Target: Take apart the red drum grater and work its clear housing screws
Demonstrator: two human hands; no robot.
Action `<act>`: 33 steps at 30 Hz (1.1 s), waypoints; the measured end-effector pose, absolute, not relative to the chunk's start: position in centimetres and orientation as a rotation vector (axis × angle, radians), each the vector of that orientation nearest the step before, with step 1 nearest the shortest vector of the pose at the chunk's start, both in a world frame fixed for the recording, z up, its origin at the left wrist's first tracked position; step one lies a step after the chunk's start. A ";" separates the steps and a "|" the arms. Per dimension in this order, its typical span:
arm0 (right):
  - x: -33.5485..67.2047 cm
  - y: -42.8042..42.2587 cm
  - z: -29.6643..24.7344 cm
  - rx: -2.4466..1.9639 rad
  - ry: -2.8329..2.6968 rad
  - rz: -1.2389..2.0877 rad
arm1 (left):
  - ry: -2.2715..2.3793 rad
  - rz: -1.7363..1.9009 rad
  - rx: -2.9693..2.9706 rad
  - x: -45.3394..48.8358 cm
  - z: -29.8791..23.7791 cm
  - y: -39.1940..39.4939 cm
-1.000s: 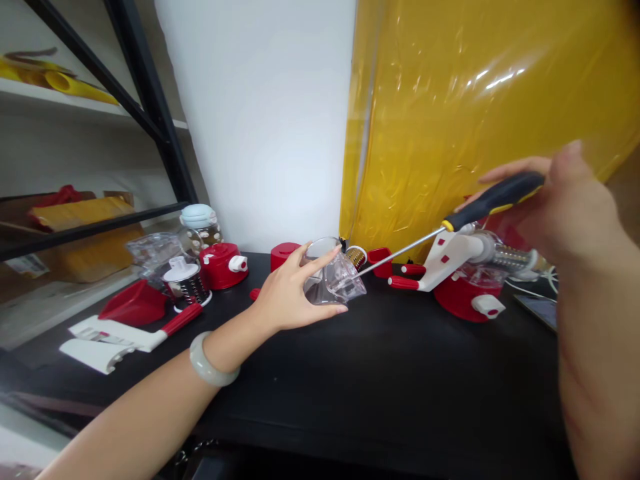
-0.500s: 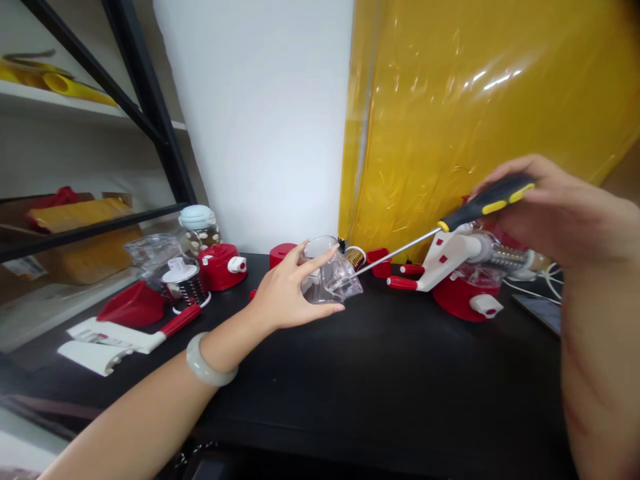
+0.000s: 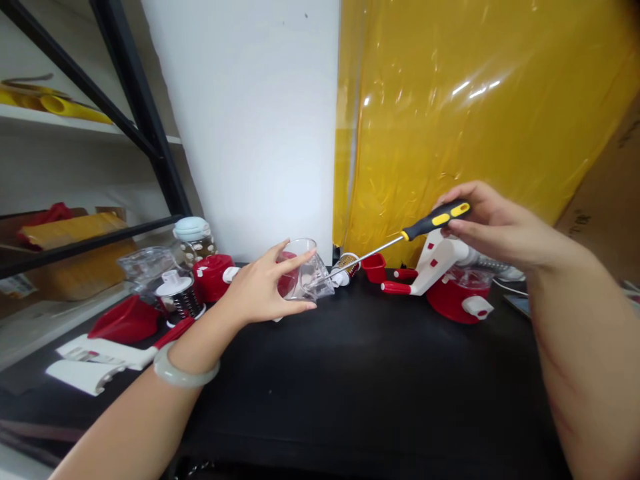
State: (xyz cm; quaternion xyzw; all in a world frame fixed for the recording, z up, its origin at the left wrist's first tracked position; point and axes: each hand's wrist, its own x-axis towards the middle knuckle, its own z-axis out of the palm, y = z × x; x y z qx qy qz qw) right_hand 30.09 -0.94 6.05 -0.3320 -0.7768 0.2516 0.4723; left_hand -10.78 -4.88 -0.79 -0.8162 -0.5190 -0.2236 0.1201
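Note:
My left hand (image 3: 260, 290) grips a clear plastic housing (image 3: 307, 277) just above the black table (image 3: 360, 380), thumb below and fingers over its rim. My right hand (image 3: 493, 223) is closed on the black and yellow handle of a screwdriver (image 3: 435, 221). Its metal shaft slants down to the left and the tip meets the open side of the clear housing. A pale bangle (image 3: 183, 370) sits on my left wrist.
A red and white hand-crank grater (image 3: 453, 283) stands under my right hand. A red cup (image 3: 374, 267) and a metal drum (image 3: 345, 267) lie behind the housing. At left are red and white parts (image 3: 127, 320), a grater drum (image 3: 175, 297), a jar (image 3: 193, 237) and black shelving (image 3: 135, 113). Yellow film (image 3: 475, 107) hangs behind.
My right hand and the screwdriver have shifted left and lower in view. My left hand with the clear housing has also drifted left. The view has tilted slightly.

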 end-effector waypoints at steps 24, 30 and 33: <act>29.7 -1.4 4.2 -1.181 -2.160 0.696 | -1.493 -0.461 -2.513 -12.3 1.3 -4.4; 29.9 -3.8 -0.4 -1.241 -2.056 0.689 | -1.444 -0.373 -2.542 -12.4 1.0 -5.6; 30.1 -4.1 -2.0 -1.196 -2.123 0.561 | -1.415 -0.363 -2.556 -12.7 0.2 -5.6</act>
